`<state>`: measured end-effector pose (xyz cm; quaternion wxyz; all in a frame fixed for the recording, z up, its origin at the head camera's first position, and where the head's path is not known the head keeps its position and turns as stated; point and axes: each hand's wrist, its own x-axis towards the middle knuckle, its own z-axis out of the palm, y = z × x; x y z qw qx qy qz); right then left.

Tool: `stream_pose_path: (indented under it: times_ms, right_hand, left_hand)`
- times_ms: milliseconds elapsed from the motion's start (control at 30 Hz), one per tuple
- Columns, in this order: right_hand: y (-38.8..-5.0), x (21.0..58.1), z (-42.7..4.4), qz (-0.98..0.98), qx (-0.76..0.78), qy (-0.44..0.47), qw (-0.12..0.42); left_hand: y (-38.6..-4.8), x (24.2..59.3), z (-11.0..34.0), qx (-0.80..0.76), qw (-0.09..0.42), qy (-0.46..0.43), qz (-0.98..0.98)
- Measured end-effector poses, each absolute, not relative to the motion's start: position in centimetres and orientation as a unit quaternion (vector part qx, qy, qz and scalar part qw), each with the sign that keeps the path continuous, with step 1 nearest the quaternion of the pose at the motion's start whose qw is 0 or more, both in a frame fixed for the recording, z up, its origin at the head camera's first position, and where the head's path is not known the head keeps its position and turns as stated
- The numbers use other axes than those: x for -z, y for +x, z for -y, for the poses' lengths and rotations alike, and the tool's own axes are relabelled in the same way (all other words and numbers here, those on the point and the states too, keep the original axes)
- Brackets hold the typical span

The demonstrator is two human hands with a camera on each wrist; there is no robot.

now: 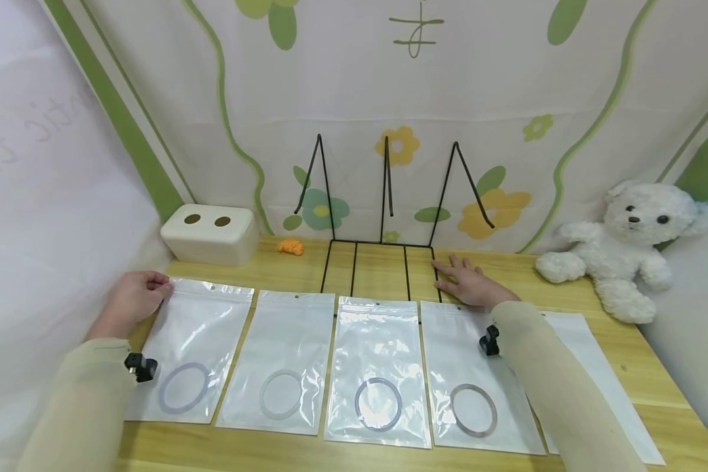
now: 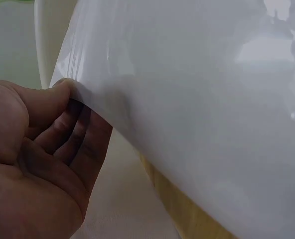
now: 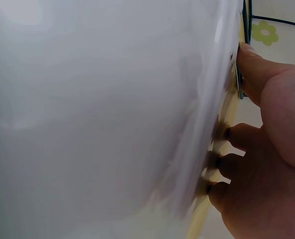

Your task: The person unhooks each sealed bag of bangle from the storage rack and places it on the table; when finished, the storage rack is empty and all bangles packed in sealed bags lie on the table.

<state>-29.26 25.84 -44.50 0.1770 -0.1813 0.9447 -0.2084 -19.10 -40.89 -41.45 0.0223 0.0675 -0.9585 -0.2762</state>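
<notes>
My left hand (image 1: 136, 298) pinches the upper left corner of the leftmost zip bag (image 1: 197, 334) between thumb and fingers; in the left wrist view that bag's edge (image 2: 102, 117) lifts off the table. Inside it is a pale lavender bangle (image 1: 184, 388). My right hand (image 1: 469, 283) lies with spread fingers above the fourth bag (image 1: 448, 351), beside the right bar of a black wire rack (image 1: 383, 244). In the right wrist view, the fingertips (image 3: 221, 164) reach past the bag's zip end to the table. The fourth bag holds a brownish bangle (image 1: 474, 410).
Between them lie two more bags, with a whitish bangle (image 1: 280, 394) and a purplish bangle (image 1: 378, 404). Another bag (image 1: 602, 373) is partly under the right sleeve. Behind stand a white box (image 1: 209, 236), an orange clip-like item (image 1: 290, 246) and a white teddy bear (image 1: 619, 249).
</notes>
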Motion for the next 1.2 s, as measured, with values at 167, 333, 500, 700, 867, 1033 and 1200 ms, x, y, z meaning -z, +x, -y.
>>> stream_pose_path:
  times_ms: [167, 333, 500, 700, 867, 1033, 1200]
  right_hand:
    - [-29.3, 44.6, -25.9, -0.943, 0.212, -0.184, 0.18]
    - [-29.3, 44.6, -26.0, -0.941, 0.217, -0.181, 0.185]
    - [-29.2, 44.6, -25.9, -0.941, 0.218, -0.182, 0.185]
    - [-29.2, 44.5, -25.9, -0.943, 0.213, -0.184, 0.179]
    - [-29.2, 44.5, -25.9, -0.943, 0.213, -0.186, 0.178]
    - [-29.1, 44.5, -25.9, -0.943, 0.211, -0.184, 0.177]
    - [-29.1, 44.5, -25.9, -0.944, 0.209, -0.181, 0.179]
  left_hand:
    - [-19.5, 42.4, 40.6, 0.287, 0.03, 0.099, 0.952]
    - [-19.9, 43.0, 40.3, 0.307, 0.012, 0.16, 0.938]
    - [-20.1, 43.5, 40.0, 0.318, 0.018, 0.177, 0.931]
    - [-20.1, 43.6, 39.9, 0.319, 0.024, 0.178, 0.931]
    - [-20.1, 43.6, 39.9, 0.324, 0.013, 0.183, 0.928]
    - [-20.0, 43.5, 39.8, 0.317, 0.01, 0.164, 0.934]
    - [-20.1, 43.4, 39.9, 0.305, 0.007, 0.143, 0.942]
